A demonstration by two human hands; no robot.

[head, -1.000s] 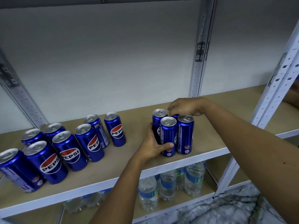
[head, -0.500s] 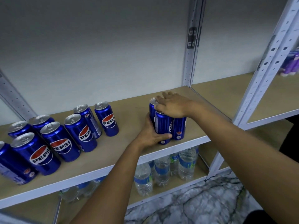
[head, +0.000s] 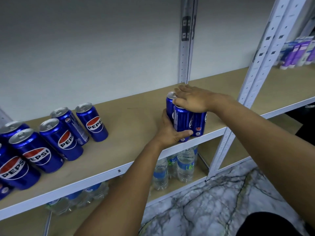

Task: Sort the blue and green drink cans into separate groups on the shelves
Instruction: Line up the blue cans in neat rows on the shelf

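Both hands are on a tight cluster (head: 185, 121) of blue cans near the front edge of the shelf (head: 133, 120), just left of the white upright (head: 226, 133). The right hand (head: 192, 101) lies flat on the tops, fingers straight and together, palm down, hiding nearly every lid; only one silver rim peeks out at the back left. The left hand (head: 170, 132) wraps the near-left side, thumb stretched across the base of the front can and fingers curled round behind, out of sight. Three cans show in the cluster; whether a fourth stands behind, I cannot tell. Their labels are turned away: just a sliver of the round logo and small print too fine to read.

Over on the left, well apart, the other blue cans (head: 61, 138) stand in rows, upright, and there the white PEPSI lettering on the red, white and blue globe reads plainly. The ones at the far left are cut off by the frame edge.

Below, water bottles (head: 185, 164) with blue labels, their writing blurred, are partly hidden by the shelf and the left forearm. Far right, purple packs (head: 296, 53) on the next shelf are too blurred to read.
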